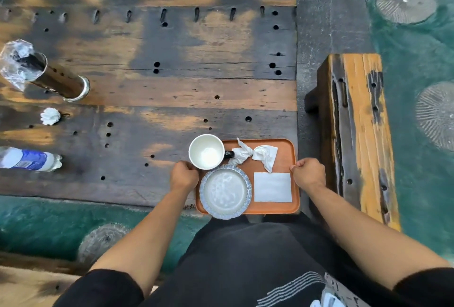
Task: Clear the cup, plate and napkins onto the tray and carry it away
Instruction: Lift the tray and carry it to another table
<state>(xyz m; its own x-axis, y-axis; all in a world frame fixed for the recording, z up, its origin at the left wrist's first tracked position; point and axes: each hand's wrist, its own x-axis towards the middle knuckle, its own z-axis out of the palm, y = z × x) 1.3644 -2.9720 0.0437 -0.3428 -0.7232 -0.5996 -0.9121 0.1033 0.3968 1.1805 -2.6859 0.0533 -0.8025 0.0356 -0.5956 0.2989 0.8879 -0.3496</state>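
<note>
An orange tray (285, 144) sits at the near right corner of the wooden table (172, 61). On it stand an empty white cup (206, 151) at the far left, a white plate with a blue rim (225, 191) at the near left, two crumpled napkins (255, 154) at the back, and a flat square napkin (272, 186) at the near right. My left hand (183, 174) is closed on the tray's left edge beside the cup. My right hand (309, 173) is closed on the tray's right edge.
A crumpled white napkin (50, 116) lies on the table at the left. A plastic water bottle (29, 159) lies on its side near it. A metal cylinder with crumpled plastic (44, 73) stands further back. A wooden bench (356, 129) is at the right, over teal floor.
</note>
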